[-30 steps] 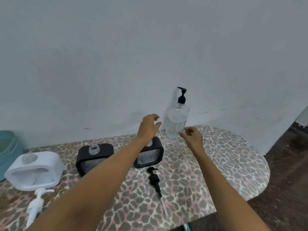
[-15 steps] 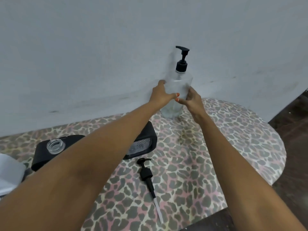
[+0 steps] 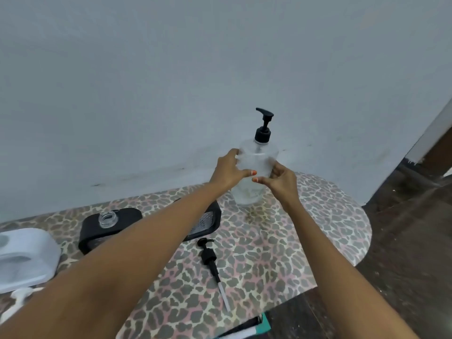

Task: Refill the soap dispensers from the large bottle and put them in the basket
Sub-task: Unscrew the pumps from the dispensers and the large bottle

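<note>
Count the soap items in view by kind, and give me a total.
Large clear bottle: 1
Black dispensers: 2
White dispenser: 1
Loose black pump: 1
Loose white pump: 1
Total: 6

We hold the large bottle [image 3: 259, 157] upright against the wall [image 3: 171, 81]. Our left hand [image 3: 228, 171] curls round its left side and our right hand [image 3: 281, 182] round its right, with the thumbs almost meeting across its front. Its black pump [image 3: 263, 128] sits on top, nozzle pointing left. We cannot tell whether the bottle's base rests on the leopard-print table [image 3: 318, 228].

Just left of the bottle and nearer us stands a black dispenser [image 3: 208, 222], partly hidden by our left forearm. Farther left is a second black dispenser [image 3: 110, 223] with an open glass neck. Farthest left are a white dispenser [image 3: 24, 255] and a white pump [image 3: 17, 297]. Below the bottle, toward us, a loose black pump [image 3: 210, 260] lies flat, its tube pointing our way.
</note>
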`<state>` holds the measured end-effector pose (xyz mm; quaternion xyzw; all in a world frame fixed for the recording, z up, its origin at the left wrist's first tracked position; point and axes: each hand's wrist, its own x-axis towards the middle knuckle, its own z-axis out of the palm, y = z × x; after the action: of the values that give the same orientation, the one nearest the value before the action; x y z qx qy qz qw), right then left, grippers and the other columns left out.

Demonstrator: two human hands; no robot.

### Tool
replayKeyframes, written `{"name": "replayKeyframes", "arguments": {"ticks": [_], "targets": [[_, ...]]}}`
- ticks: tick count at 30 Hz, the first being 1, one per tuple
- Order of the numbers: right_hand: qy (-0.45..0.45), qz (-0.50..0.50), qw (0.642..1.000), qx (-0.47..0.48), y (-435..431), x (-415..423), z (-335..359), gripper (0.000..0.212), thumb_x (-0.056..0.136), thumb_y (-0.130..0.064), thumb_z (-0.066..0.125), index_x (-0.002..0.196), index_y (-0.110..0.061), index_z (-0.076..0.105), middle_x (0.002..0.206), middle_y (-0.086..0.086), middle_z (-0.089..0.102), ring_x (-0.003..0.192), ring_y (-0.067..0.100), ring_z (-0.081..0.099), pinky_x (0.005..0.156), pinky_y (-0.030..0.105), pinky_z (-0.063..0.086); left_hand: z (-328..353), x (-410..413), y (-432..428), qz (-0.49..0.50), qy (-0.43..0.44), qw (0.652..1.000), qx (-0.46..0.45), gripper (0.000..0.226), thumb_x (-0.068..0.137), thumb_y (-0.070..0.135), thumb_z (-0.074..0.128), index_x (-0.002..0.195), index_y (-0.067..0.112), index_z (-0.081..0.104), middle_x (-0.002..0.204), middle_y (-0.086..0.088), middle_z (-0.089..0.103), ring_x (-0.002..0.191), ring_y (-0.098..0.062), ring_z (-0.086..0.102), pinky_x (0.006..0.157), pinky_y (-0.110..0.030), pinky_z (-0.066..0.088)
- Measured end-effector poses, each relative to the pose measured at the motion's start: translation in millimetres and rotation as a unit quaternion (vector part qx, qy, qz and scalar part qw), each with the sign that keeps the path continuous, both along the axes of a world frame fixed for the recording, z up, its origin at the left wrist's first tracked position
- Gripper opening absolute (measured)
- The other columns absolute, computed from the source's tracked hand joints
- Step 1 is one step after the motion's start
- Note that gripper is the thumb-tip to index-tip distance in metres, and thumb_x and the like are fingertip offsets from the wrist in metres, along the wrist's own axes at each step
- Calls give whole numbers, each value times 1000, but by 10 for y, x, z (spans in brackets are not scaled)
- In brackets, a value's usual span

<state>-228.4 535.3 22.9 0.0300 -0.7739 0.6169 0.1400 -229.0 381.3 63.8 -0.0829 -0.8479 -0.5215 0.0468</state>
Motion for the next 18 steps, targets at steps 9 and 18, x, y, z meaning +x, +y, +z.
{"name": "replayKeyframes", "arguments": {"ticks": [9,18], "targets": [[34,22,999,22,-266,932,295,65,59,-3,84,119,0,59,93,-10,62,73,-19,60,63,5,49,246,947,-309,10,15,1000,-4,66,68,25,79,123,9,45,121,-13,57,107,-24,56,87,-35,50],[11,58,997,53,-920,1610,88,58,60,-8,85,112,0,61,94,-3,63,83,3,59,62,4,48,-27,1706,-953,51,0,998,-28,62,68,26,78,119,9,47,115,-14,61,99,-23,60,79,-32,51]]}}
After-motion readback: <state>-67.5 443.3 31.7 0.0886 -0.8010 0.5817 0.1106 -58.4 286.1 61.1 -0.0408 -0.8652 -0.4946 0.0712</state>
